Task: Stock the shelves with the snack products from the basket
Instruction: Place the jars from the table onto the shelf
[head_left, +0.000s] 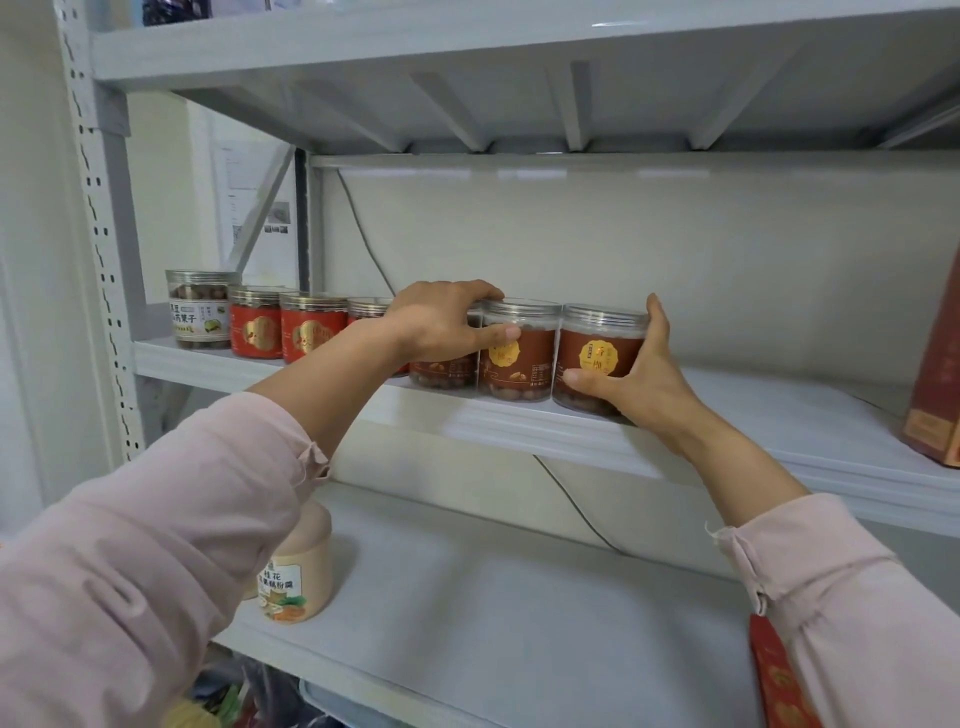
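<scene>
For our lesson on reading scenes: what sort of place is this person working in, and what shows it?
Likely a shop or stockroom: grey metal shelves, labelled snack jars lined up along one shelf, and the left hand gripping the second-last jar, the right hand the last jar.

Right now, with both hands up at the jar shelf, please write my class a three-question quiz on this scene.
1. True or false: the left hand grips the middle brown-label jar while the right hand grips the rightmost brown-label jar.
2. Which jar stands at the row's far left? A red-label jar; B white-label jar; C brown-label jar.
3. Fill in: the beige canister stands on the shelf ____ the jars.
Key: 1 true; 2 B; 3 below.
</scene>
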